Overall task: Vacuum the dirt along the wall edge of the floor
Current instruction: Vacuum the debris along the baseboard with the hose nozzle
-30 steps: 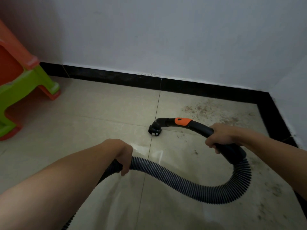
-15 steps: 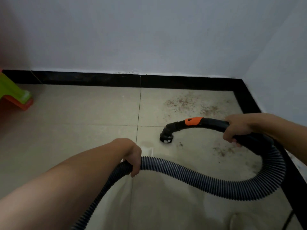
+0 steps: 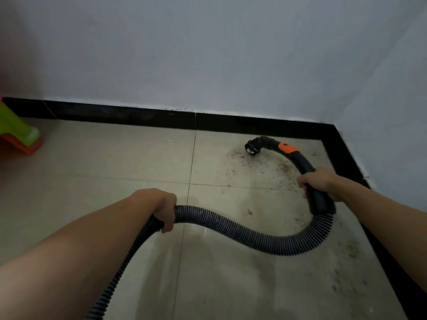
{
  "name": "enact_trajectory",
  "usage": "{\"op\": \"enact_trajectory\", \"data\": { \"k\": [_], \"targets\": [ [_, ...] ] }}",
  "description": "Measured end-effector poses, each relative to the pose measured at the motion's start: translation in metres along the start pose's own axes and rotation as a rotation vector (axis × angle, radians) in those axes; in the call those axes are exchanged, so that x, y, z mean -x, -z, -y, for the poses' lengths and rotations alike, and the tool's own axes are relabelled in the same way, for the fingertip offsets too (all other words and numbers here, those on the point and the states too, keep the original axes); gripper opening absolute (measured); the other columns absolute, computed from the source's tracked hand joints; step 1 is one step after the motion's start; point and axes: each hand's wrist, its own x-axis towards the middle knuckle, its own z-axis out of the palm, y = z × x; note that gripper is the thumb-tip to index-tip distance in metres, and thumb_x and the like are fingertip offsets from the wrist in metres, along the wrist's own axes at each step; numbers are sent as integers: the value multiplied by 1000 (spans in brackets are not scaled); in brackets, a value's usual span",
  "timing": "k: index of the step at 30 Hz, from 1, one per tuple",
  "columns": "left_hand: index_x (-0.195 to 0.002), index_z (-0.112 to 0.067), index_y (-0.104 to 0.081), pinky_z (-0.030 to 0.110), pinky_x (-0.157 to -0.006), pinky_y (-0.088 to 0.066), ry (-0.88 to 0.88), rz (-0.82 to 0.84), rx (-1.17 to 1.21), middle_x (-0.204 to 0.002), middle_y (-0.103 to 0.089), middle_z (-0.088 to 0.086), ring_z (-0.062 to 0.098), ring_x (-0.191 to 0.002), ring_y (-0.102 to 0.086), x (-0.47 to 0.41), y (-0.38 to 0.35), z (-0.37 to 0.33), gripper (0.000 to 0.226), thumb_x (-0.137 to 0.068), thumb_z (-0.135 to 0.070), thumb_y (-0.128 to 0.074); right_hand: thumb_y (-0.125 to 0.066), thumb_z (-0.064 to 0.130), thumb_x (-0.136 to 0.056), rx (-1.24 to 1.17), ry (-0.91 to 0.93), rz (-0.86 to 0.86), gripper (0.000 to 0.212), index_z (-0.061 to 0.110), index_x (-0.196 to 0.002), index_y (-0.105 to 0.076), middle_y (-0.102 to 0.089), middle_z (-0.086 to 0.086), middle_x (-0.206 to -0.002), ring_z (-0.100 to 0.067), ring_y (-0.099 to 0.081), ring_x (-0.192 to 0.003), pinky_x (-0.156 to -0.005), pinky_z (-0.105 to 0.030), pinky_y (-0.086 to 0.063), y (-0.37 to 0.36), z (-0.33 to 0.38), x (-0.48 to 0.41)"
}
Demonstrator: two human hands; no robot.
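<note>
My right hand [image 3: 317, 181] grips the black curved vacuum handle [image 3: 300, 161], which carries an orange slider. Its round nozzle [image 3: 253, 148] points down over the floor close to the black skirting [image 3: 143, 117] of the far wall. Brown dirt [image 3: 258, 168] is scattered on the beige tile around and in front of the nozzle, and more dirt [image 3: 351, 250] lies along the right wall. My left hand [image 3: 165, 210] is closed around the ribbed grey hose [image 3: 242, 234], which loops from the handle down to the lower left.
Two white walls meet in a corner at the upper right, both with black skirting [image 3: 346, 155]. A green and orange plastic stool [image 3: 19, 135] stands at the left edge. The tiled floor [image 3: 104, 162] lies between the stool and the hose.
My right hand has pushed the handle forward, carrying the nozzle from the middle of the floor up onto the dirt patch near the far wall. The hose has stretched out behind it.
</note>
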Motion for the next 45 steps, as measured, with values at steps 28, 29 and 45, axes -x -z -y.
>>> {"op": "enact_trajectory", "data": {
  "k": [28, 29, 45],
  "targets": [
    [-118, -20, -49, 29, -79, -49, -55, -80, -129, -116, -59, 1, 20, -98, -59, -63, 2, -18, 62, -65, -26, -80, -68, 8, -82, 111, 12, -68, 35, -2, -112, -52, -66, -15, -77, -24, -65, -50, -51, -34, -57, -34, 13, -21],
    [-116, -21, -49, 27, -79, -49, -48, -90, -154, -115, -60, 1, 18, -96, -59, -67, 2, -16, 61, -64, -26, -80, -69, 9, -83, 95, 18, -72, 38, 0, -114, -50, -66, -16, -82, -25, -67, -54, -56, -37, -60, -41, 12, -18],
    [-103, -22, -42, 24, -69, -45, -191, -236, -263, -94, -49, -2, 16, -86, -55, -79, 28, -80, 45, -69, -22, -71, -63, 1, -69, 14, -66, -22, 50, 8, -115, -44, -63, -20, -92, -27, -68, -51, -54, -38, -58, -17, -11, 3]
  ]
}}
